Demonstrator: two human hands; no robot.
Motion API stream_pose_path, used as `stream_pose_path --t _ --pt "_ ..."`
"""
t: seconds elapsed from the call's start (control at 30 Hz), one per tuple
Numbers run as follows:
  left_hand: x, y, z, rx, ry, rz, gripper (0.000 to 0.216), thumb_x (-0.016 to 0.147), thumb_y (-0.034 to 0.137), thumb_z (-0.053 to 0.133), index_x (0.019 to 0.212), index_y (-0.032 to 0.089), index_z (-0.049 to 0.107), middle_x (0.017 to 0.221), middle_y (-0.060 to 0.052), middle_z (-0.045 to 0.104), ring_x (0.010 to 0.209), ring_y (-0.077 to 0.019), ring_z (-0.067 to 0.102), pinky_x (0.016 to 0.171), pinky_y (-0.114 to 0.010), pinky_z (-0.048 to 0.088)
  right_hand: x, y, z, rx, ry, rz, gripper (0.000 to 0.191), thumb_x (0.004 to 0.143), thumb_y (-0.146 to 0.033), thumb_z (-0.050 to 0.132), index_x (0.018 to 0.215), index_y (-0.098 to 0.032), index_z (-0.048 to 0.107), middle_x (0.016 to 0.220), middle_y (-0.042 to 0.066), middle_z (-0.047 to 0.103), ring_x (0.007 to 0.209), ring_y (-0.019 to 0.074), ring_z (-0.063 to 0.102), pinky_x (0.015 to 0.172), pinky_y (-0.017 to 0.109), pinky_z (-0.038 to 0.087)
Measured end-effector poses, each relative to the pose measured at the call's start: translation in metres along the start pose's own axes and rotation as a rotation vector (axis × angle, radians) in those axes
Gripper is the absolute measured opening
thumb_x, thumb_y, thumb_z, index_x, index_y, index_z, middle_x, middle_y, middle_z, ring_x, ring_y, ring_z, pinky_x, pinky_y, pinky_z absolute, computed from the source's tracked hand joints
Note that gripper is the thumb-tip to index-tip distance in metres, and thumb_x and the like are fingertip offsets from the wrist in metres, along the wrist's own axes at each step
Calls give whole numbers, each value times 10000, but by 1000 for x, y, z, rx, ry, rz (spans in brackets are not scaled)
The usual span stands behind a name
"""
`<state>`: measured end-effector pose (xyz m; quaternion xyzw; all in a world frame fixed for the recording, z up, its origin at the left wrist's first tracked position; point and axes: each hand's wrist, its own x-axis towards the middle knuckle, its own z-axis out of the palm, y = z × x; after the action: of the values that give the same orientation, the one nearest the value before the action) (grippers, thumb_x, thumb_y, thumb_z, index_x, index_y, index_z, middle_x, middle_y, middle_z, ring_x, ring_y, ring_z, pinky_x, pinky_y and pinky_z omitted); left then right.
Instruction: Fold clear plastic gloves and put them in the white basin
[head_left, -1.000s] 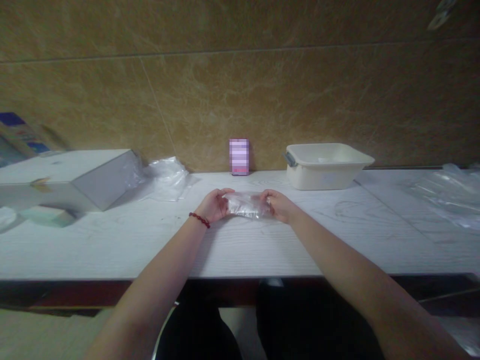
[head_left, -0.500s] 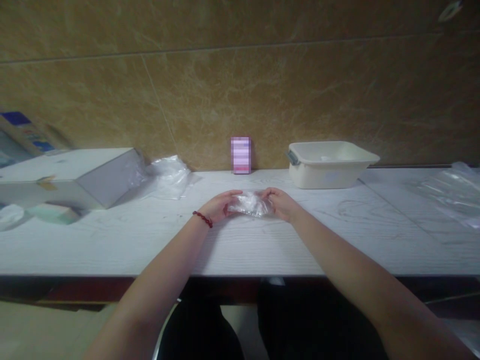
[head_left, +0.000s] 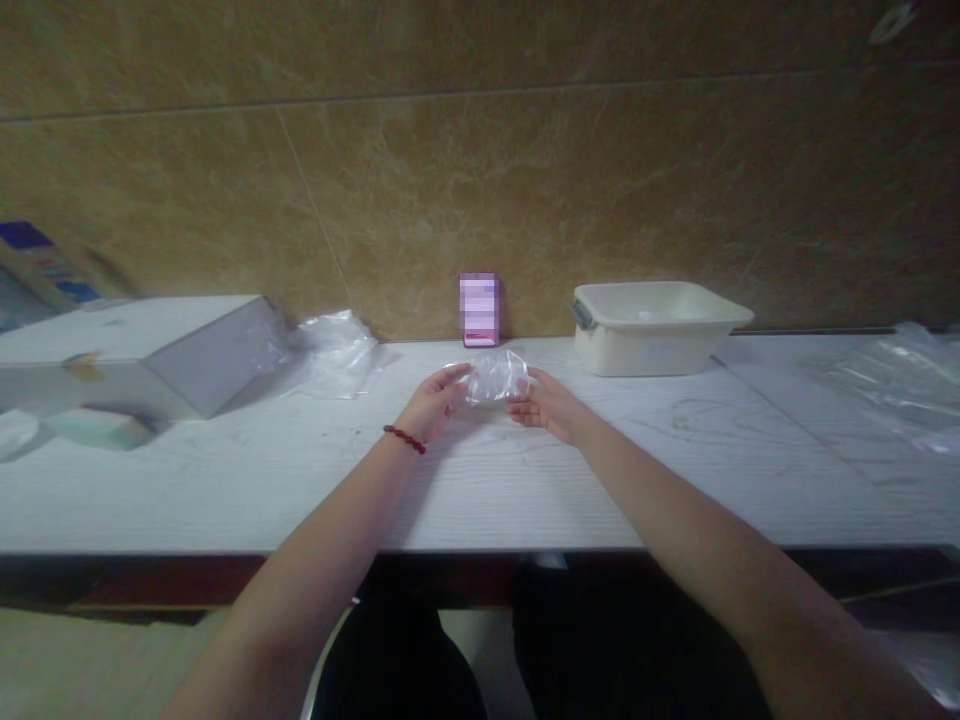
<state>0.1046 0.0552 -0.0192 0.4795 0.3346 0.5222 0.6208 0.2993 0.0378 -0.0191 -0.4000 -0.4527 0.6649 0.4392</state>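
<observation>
A small clear plastic bag (head_left: 494, 377) is bunched up just above the white tabletop (head_left: 480, 480), between my two hands. My left hand (head_left: 433, 402), with a red bead bracelet at the wrist, pinches the bag's left side with its fingertips. My right hand (head_left: 545, 402) sits at the bag's right side with the palm turned up and the fingers loosely spread; its fingertips touch the plastic.
A cream plastic tub (head_left: 652, 326) stands at the back right against the tiled wall. A small pink card (head_left: 478, 309) leans on the wall behind the bag. A white box (head_left: 142, 353) and crumpled clear plastic (head_left: 334, 350) lie at the left, more clear bags (head_left: 896, 385) at the far right.
The bag was stretched flat between both hands; my hands have drawn together and lifted it slightly toward the wall, so it is now bunched. My right hand's fingers have loosened.
</observation>
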Motion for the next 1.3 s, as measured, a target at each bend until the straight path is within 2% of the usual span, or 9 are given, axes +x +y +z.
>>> stream_pose_path --t 0.13,0.33,0.53,0.7,1.0,1.13,1.3 --pt "0 -1 0 1 -36 2 420 556 145 647 967 161 557 771 -5 595 588 -49 507 563 -164 375 -1 -1 3 -120 73 -40 651 616 -164 620 1152 -264 264 722 -5 586 595 93 573 557 213 464" --pt "2 -4 -3 28 -80 16 473 547 134 661 1002 164 537 862 -24 582 658 -62 518 610 -173 388 0 -1 3 -359 216 -115 618 651 -201 548 1180 -281 239 628 -35 574 460 74 540 362 124 339" --pt "0 -4 -3 54 -151 6 535 557 130 651 1067 155 491 872 -38 574 684 -77 522 650 -199 400 3 -1 -1 -418 265 -272 646 615 -181 516 1191 -243 232 568 -65 530 416 61 496 368 136 354" --pt "0 -4 -4 76 -199 -13 555 573 106 633 1099 154 462 843 -30 578 677 -67 524 654 -186 391 4 -1 -4 -434 283 -322 629 594 -152 483 1176 -231 258 567 -74 510 387 47 454 354 135 339" --pt "-5 3 0 99 -245 -115 574 588 72 607 1130 149 436 831 -30 585 661 -70 529 675 -208 406 9 2 -8 -461 317 -271 572 619 -173 502 1146 -257 297 648 -51 523 375 30 417 336 130 312" --pt "-7 5 1 119 -184 -223 579 581 19 595 1127 125 431 807 -35 591 662 -81 547 679 -218 430 8 2 -9 -558 341 -197 496 644 -202 514 1110 -217 344 635 -38 531 370 32 400 325 133 295" --pt "-9 3 4 176 -121 -386 586 552 -31 589 1105 87 438 773 -44 596 655 -93 566 673 -214 450 6 2 -13 -789 341 -109 354 673 -246 515 1013 -187 434 646 -15 567 364 32 388 342 146 293"
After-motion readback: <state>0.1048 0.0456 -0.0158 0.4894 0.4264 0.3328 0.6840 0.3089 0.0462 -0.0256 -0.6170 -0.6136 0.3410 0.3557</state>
